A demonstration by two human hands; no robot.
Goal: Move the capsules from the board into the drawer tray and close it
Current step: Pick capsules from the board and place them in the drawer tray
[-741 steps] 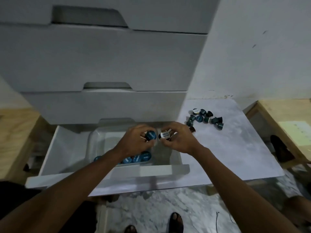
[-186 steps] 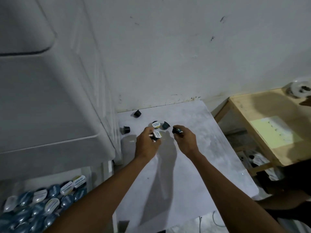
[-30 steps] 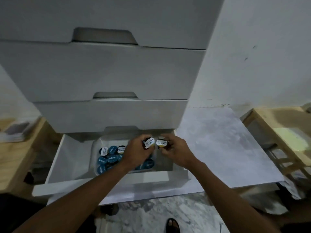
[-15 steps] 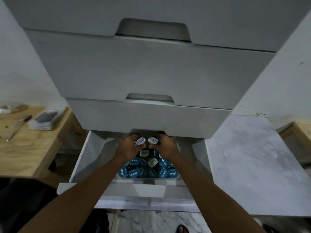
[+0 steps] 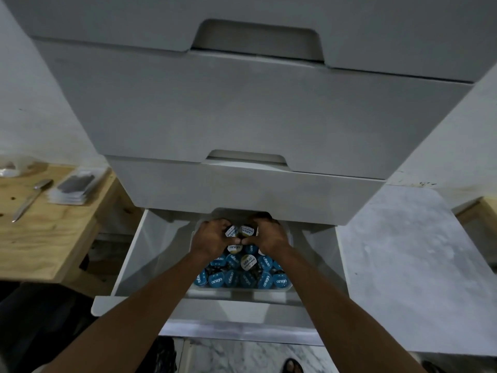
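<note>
Over the open drawer [image 5: 129, 254], the left hand [image 5: 212, 239] and right hand [image 5: 269, 238] each grip a capsule above the capsule-filled tray [image 5: 236, 292].

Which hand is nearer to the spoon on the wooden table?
Left. The left hand is over the tray on the spoon's side; the right hand is beside it, farther away. Both hold capsules.

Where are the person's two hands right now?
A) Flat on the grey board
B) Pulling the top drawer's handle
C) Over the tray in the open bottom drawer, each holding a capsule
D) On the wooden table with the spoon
C: the left hand and right hand each grip a capsule above the tray in the open drawer.
</note>
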